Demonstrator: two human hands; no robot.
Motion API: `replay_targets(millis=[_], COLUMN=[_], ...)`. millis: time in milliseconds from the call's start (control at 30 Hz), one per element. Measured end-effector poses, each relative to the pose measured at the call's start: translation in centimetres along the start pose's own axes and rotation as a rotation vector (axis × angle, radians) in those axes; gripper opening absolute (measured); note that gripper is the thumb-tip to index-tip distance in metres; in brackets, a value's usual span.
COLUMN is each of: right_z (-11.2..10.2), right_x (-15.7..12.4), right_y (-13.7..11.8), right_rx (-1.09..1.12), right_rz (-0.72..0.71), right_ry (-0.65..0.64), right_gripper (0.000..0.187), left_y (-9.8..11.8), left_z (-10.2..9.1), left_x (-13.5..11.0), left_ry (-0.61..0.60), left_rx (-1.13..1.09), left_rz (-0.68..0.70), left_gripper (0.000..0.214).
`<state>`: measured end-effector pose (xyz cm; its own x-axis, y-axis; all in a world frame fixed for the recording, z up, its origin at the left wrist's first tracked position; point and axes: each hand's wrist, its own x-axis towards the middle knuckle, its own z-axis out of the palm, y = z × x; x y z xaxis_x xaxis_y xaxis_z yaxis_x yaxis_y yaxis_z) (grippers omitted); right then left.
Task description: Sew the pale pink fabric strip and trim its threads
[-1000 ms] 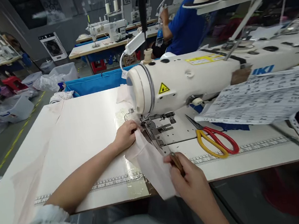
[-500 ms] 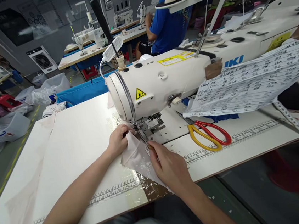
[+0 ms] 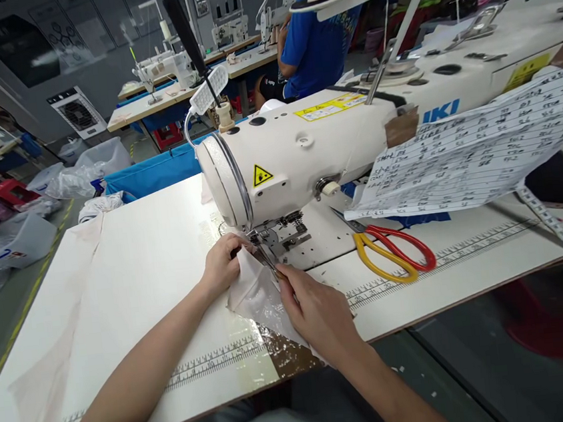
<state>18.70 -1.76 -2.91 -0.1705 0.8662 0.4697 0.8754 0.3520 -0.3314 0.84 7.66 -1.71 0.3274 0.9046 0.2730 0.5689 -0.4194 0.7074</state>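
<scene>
clearly, "iki" lettering (image 3: pixel 441 111) marks the machine (image 3: pixel 280 157); left hand (image 3: pixel 221 264) pinches cloth (image 3: pixel 254 284), right hand (image 3: pixel 319 309) seemingly grips a tool (image 3: pixel 271 263).

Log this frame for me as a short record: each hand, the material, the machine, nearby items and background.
Left hand: fingers on pale fabric, close to the needle area
Right hand: holding a slim metal tool, its tip pointing toward the needle area
Machine: white sewing machine on a white tabletop
Nearby: scissors with red and yellow handles, unheld; handwritten paper in front of the machine's arm
Background: a person in a blue shirt
Unclear: exact tool type, as the fingers cover its handle
</scene>
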Motion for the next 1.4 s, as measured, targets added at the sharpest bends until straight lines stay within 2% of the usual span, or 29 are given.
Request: replay_targets(millis=[467,933,1300,1400], right_z=[0.13,0.04,0.08,0.17], right_x=[0.1,-0.08,0.01,0.07], right_y=[0.17,0.15,0.18,0.15], right_rx=[0.022,0.056,0.037,0.025], right_rz=[-0.02,0.009,0.007,-0.014], right_ry=[-0.001,0.032,0.021,0.038], right_gripper=[0.039,0.036,0.034,0.035], left_y=[-0.3,0.2,-0.05,0.01], left_z=[0.18,0.07,0.12,0.23], left_x=[0.18,0.33,0.28,0.15], left_ry=[-0.011,-0.009,-0.006,0.011], left_rx=[0.062,0.004,0.031,0.09], left_rz=[0.013,-0.055,-0.025,0.035], left_gripper=[0.012,0.013,0.014,0.013])
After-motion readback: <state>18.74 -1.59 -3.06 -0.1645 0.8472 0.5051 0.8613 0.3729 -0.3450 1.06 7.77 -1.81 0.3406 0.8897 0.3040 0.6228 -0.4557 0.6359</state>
